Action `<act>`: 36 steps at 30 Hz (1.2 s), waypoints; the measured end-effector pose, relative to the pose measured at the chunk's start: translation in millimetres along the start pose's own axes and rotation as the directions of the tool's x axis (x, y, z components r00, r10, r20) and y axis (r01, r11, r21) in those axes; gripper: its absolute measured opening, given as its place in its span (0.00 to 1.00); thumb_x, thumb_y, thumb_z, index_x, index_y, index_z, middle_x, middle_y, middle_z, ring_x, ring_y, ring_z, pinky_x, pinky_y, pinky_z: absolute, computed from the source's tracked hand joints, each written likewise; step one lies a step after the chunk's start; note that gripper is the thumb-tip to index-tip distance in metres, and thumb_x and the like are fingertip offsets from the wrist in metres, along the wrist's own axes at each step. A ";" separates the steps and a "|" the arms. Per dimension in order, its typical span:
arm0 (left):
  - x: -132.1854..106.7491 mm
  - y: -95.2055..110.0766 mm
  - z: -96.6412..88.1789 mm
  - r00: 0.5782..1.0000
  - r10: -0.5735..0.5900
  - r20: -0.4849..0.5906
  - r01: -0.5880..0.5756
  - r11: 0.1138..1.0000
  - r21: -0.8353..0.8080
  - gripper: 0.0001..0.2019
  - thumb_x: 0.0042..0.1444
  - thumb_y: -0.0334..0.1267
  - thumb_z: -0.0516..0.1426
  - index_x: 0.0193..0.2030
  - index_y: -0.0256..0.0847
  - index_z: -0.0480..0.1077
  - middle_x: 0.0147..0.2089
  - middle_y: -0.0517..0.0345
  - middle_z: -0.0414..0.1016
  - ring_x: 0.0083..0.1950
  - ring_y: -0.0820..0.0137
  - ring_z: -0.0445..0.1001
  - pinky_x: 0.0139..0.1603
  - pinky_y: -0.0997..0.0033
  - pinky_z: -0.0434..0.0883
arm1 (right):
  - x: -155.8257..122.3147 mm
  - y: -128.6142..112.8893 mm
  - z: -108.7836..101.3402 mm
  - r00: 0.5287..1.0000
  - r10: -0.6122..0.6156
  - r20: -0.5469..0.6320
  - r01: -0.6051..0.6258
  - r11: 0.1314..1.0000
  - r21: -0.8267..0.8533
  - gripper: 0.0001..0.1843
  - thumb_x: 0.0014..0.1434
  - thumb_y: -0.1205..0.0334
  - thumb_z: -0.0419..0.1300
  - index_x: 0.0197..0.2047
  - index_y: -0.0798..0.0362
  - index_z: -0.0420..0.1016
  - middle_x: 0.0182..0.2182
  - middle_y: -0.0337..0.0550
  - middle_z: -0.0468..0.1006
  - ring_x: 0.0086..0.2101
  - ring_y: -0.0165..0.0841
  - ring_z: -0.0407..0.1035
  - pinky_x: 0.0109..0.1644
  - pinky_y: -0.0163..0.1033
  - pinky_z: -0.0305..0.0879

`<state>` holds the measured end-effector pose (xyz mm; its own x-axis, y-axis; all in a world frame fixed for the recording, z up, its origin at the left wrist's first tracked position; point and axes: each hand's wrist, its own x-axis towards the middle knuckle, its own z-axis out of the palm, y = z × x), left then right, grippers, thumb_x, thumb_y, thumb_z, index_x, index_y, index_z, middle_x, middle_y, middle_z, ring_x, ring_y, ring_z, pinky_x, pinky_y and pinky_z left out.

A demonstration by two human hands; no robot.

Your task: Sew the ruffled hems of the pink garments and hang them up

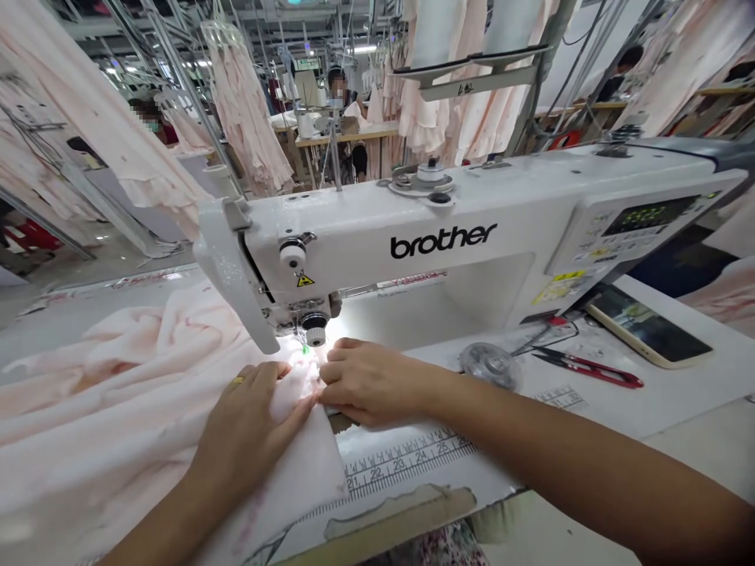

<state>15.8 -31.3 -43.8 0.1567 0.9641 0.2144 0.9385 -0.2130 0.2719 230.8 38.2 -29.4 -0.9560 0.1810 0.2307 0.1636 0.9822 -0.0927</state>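
Pale pink fabric point(106, 417) lies in soft folds across the left of the sewing table and runs under the needle area of a white Brother sewing machine point(377, 236). My left hand point(251, 424) presses down on the cloth just in front of the presser foot point(311, 334). My right hand point(371, 381) comes in from the right, its fingertips meeting the same fold beside the foot. Between them they pinch the cloth. The needle's tip and the stitching point are hidden by glare and fingers.
Red-handled thread snips point(590, 369), a clear round disc point(489, 365) and a phone point(649, 326) lie on the white table right of my right hand. A printed ruler point(401, 464) runs along the table. Pink garments hang on rails behind the machine, and a co-worker point(337, 98) sits at a far table.
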 end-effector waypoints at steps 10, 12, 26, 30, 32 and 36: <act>-4.6 -6.6 -1.4 0.940 0.338 -0.047 -0.331 0.936 0.120 0.05 0.62 0.32 0.51 0.41 0.40 0.67 0.36 0.55 0.70 0.39 0.62 0.67 0.42 0.61 0.65 | 2.0 -2.2 0.6 0.999 0.003 0.045 0.001 0.998 -0.068 0.09 0.65 0.65 0.56 0.32 0.53 0.71 0.30 0.36 0.75 0.30 0.30 0.61 0.45 0.38 0.56; -6.6 -7.6 -3.9 0.873 0.485 -0.057 -0.463 0.859 0.220 0.08 0.63 0.29 0.50 0.44 0.38 0.69 0.35 0.54 0.69 0.39 0.62 0.66 0.43 0.60 0.64 | 2.3 -2.3 0.9 0.999 0.002 0.052 0.002 0.997 -0.074 0.07 0.65 0.65 0.56 0.33 0.53 0.71 0.31 0.37 0.75 0.31 0.31 0.62 0.45 0.39 0.56; -9.5 -18.9 -0.1 0.805 0.590 -0.066 -0.579 0.804 0.132 0.15 0.63 0.25 0.48 0.55 0.35 0.67 0.49 0.48 0.74 0.52 0.62 0.69 0.56 0.59 0.65 | 1.6 -1.0 2.2 0.999 0.010 0.052 -0.006 0.997 -0.080 0.07 0.65 0.65 0.56 0.34 0.52 0.71 0.31 0.36 0.76 0.31 0.30 0.64 0.46 0.39 0.55; -9.4 -21.9 3.1 0.868 0.494 -0.047 -0.493 0.869 0.044 0.18 0.63 0.25 0.48 0.58 0.38 0.66 0.50 0.51 0.73 0.52 0.63 0.69 0.54 0.62 0.66 | 1.7 -0.9 2.2 0.999 0.008 0.046 -0.004 0.996 -0.085 0.06 0.64 0.65 0.57 0.33 0.53 0.70 0.31 0.36 0.76 0.30 0.30 0.63 0.46 0.39 0.55; -8.3 -21.0 2.9 0.880 0.475 -0.026 -0.475 0.880 0.008 0.18 0.63 0.25 0.48 0.57 0.40 0.67 0.50 0.51 0.72 0.52 0.64 0.68 0.52 0.63 0.67 | 1.8 -0.6 2.9 0.999 0.003 0.037 0.000 0.997 -0.082 0.07 0.65 0.65 0.57 0.33 0.53 0.70 0.31 0.36 0.76 0.30 0.30 0.63 0.46 0.38 0.55; -5.2 -16.6 -0.7 0.808 0.588 -0.042 -0.587 0.809 0.036 0.17 0.62 0.22 0.47 0.54 0.38 0.68 0.49 0.50 0.72 0.52 0.63 0.68 0.53 0.60 0.65 | 2.0 0.2 4.1 0.999 0.004 0.045 -0.001 0.996 -0.085 0.07 0.66 0.65 0.56 0.34 0.52 0.70 0.30 0.36 0.76 0.30 0.30 0.62 0.46 0.38 0.55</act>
<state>-0.9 -32.9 -48.8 0.6652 0.6471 0.3727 0.6785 -0.7321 0.0601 228.0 38.6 -33.0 -0.9652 0.1829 0.1870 0.1842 0.9828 -0.0104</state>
